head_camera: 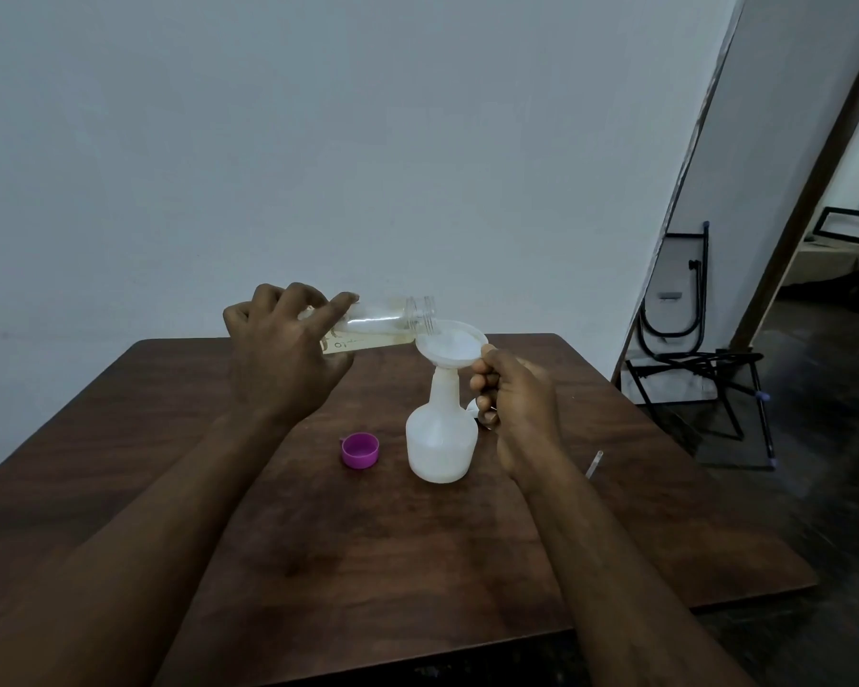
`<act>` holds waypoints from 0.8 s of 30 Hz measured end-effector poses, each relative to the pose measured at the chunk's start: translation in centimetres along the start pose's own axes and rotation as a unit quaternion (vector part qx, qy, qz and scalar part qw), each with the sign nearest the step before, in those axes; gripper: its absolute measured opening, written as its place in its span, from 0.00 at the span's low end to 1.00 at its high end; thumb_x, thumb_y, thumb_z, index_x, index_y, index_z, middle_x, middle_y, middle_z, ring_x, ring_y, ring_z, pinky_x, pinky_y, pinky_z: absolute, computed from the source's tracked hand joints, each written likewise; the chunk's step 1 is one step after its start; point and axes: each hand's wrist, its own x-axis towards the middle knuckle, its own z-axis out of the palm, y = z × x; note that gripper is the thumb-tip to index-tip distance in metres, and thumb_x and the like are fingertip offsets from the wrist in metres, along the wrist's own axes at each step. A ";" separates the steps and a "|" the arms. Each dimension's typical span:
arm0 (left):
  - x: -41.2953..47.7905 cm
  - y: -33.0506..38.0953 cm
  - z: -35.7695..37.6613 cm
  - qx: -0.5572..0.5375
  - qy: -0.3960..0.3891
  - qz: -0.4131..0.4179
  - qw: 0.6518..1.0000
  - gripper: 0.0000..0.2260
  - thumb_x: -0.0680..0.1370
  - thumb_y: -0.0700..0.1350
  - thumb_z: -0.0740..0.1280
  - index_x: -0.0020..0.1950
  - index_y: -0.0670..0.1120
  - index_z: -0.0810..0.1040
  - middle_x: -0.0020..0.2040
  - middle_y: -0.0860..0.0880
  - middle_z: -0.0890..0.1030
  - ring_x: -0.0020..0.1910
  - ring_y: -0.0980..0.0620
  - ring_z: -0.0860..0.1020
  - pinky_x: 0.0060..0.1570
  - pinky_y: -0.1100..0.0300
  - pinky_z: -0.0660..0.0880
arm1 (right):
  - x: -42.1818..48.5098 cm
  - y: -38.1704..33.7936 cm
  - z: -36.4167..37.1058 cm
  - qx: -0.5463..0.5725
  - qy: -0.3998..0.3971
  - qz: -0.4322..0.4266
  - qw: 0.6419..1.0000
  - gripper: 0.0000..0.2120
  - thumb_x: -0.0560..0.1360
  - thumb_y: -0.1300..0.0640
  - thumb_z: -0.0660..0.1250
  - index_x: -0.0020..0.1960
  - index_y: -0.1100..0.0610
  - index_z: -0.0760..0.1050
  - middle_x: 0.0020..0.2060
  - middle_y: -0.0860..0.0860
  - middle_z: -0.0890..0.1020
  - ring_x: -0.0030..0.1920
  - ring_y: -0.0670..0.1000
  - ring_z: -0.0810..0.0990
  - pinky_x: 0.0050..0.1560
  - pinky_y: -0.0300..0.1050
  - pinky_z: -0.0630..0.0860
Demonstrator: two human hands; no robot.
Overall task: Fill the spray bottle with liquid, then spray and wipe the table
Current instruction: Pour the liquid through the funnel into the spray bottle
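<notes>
Mid-pour over a white spray bottle [441, 438], upright near the middle of a dark wooden table [417, 562], with sprayer head off and neck open. Fill level not readable through the cloudy plastic.

Seated in that neck, a white funnel [451, 345] with a wide bowl.

Up and to the left of the spray bottle, a clear bottle [378, 322] held almost level, with its long axis left to right and its open mouth just over the funnel's left rim. Pale yellowish liquid along its lower side. Gripped at the base end by the left hand [281, 354], with fingers curled over the top and thumb hidden underneath.

To the right of the spray bottle, the right hand [517, 404], with thumb and forefinger pinching the funnel's rim and the other fingers curled just beside the spray bottle's neck. Contact with the neck impossible to tell.

Probably next: raising the clear bottle's base a little, keeping the mouth inside the funnel rim. With the mouth so near the edge, some risk of a spill onto the table.

Just left of the spray bottle, on the table, a purple cap [360, 450], open side up, clear of the pour.

Right of the spray bottle, beyond the right wrist, a thin clear tube [593, 464] lying on the table, perhaps the sprayer's dip tube.

Far right of the spray bottle, off the table, a folded black chair [690, 339] against the wall
</notes>
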 end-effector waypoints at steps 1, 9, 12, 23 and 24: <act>0.0 0.0 0.0 -0.002 -0.001 -0.001 1.000 0.26 0.69 0.50 0.80 0.67 0.56 0.82 0.55 0.49 0.81 0.57 0.41 0.74 0.50 0.47 0.63 | 0.0 0.0 0.0 0.000 0.000 0.001 1.000 0.21 0.80 0.56 0.66 0.29 0.52 0.80 0.27 0.51 0.78 0.23 0.46 0.69 0.23 0.39 0.62; 0.1 0.1 -0.5 0.000 -0.009 -0.003 1.000 0.26 0.69 0.50 0.80 0.67 0.55 0.82 0.56 0.48 0.81 0.58 0.41 0.74 0.51 0.46 0.64 | 0.1 0.1 0.1 -0.003 0.004 0.003 1.000 0.19 0.80 0.55 0.67 0.30 0.52 0.79 0.28 0.51 0.78 0.23 0.46 0.70 0.23 0.39 0.63; 0.1 0.2 -0.6 0.002 -0.011 -0.004 1.000 0.26 0.69 0.50 0.80 0.67 0.55 0.82 0.56 0.48 0.81 0.58 0.40 0.74 0.52 0.46 0.64 | 0.1 0.1 0.1 -0.004 0.002 0.004 1.000 0.20 0.80 0.55 0.67 0.29 0.52 0.80 0.27 0.51 0.78 0.22 0.46 0.69 0.23 0.39 0.63; 0.2 0.1 -0.5 0.006 -0.011 0.001 1.000 0.26 0.69 0.50 0.80 0.68 0.55 0.81 0.57 0.48 0.81 0.58 0.41 0.74 0.51 0.46 0.64 | 0.0 0.1 0.1 -0.005 0.004 0.004 1.000 0.19 0.80 0.55 0.67 0.30 0.52 0.79 0.27 0.51 0.78 0.23 0.46 0.70 0.23 0.39 0.63; 0.2 0.1 -0.4 0.007 -0.010 0.001 1.000 0.26 0.69 0.50 0.80 0.67 0.55 0.81 0.57 0.48 0.81 0.58 0.41 0.74 0.51 0.46 0.64 | 0.0 0.1 0.1 -0.004 0.004 0.004 1.000 0.19 0.80 0.55 0.67 0.30 0.52 0.79 0.27 0.51 0.78 0.23 0.46 0.70 0.23 0.39 0.63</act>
